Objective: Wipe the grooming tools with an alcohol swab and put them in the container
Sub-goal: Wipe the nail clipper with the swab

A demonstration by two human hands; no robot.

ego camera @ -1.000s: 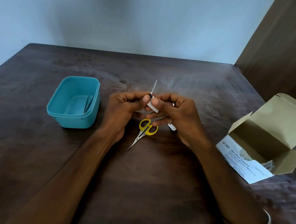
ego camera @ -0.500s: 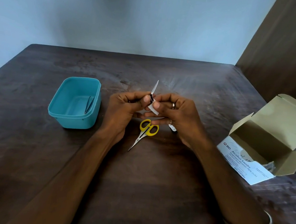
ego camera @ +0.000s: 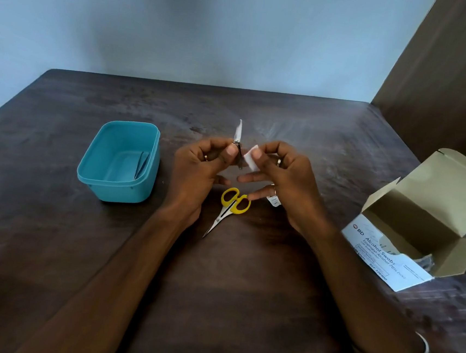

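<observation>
My left hand (ego camera: 198,170) pinches a small metal nail clipper (ego camera: 237,145) upright above the table, its lever pointing up. My right hand (ego camera: 280,175) pinches a white alcohol swab (ego camera: 250,157) just right of the clipper, a small gap between them. Yellow-handled scissors (ego camera: 232,204) lie on the table under my hands, blades pointing toward me. A teal container (ego camera: 119,162) stands to the left with a metal tool (ego camera: 142,162) leaning inside against its right wall.
An open cardboard box of alcohol swabs (ego camera: 421,223) lies at the right on the dark wooden table (ego camera: 243,291). A torn swab wrapper (ego camera: 273,200) lies beside my right hand. A wall runs behind the table's far edge.
My hands have moved apart: the swab, pressed against the clipper before, has come off it to the right. The clipper has shifted slightly left.
</observation>
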